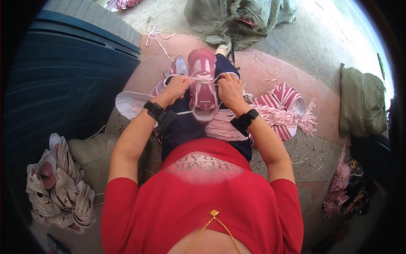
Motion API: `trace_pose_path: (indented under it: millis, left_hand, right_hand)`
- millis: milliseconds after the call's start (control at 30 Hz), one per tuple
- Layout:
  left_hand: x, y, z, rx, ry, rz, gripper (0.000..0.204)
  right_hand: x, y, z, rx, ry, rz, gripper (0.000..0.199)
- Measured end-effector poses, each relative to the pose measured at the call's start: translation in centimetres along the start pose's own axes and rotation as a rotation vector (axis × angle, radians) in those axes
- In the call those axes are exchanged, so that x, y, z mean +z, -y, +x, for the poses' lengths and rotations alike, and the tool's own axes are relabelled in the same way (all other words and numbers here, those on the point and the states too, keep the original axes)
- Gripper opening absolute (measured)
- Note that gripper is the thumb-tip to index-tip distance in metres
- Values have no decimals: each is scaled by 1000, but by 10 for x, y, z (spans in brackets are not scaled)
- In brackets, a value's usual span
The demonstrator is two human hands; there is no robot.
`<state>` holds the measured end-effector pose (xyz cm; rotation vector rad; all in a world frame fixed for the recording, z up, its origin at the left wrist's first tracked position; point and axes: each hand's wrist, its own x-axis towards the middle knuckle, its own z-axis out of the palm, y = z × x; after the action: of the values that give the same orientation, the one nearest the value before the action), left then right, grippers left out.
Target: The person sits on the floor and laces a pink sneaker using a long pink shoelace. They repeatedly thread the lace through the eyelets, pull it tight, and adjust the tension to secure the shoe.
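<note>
A pink shoe upper point(204, 91) lies lengthwise across my lap, its rounded toe pointing away from me. Pale shoelace point(204, 78) crosses its middle and runs out to both sides. On the left, the fingers of my left hand point(178, 87) are closed in a pinch on one lace end. My right hand point(231, 90) pinches the other end on the right side, knuckles up. Both lace ends look pulled outward from the upper. Under my right wrist, a bundle of pink laces point(227, 125) rests on my dark trousers.
More uppers point(132, 106) sit by my left knee. Striped pink uppers with fringed laces point(281, 111) lie at my right. A stack of pale uppers point(61, 186) stands lower left, beside a stuffed sack point(95, 154). A green sack point(241, 21) is ahead, another point(363, 101) far right. A dark blue door point(72, 80) borders the left.
</note>
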<state>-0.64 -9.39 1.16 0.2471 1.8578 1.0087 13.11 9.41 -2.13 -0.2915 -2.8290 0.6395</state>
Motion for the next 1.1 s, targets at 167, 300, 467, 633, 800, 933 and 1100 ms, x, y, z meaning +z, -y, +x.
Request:
trace_pose_path:
  millis: [167,300,467,633,800,933,1100]
  left_hand:
    - [11,14,2,569,-394,397,24]
    - [8,21,-4,376,-327,399,24]
    - [9,25,-5,423,-366,469,20]
    - [13,19,2,473,-384,818,16]
    - [15,1,0,599,-357,1159,12]
    - [22,-11,1,533,-410,1103,14]
    - [42,-2,-17,585,-687,1042,24]
  right_hand:
    - [14,6,4,82,-66,-27,15]
    - [14,11,8,132,5,-37,15]
    - [5,9,12,-18,91,-22,15]
    - [5,11,11,81,58,-11,13]
    - [9,10,10,94,-2,-69,17]
    - [7,11,9,46,10,-98,18]
    - [-5,16,1,26,144,-94,23]
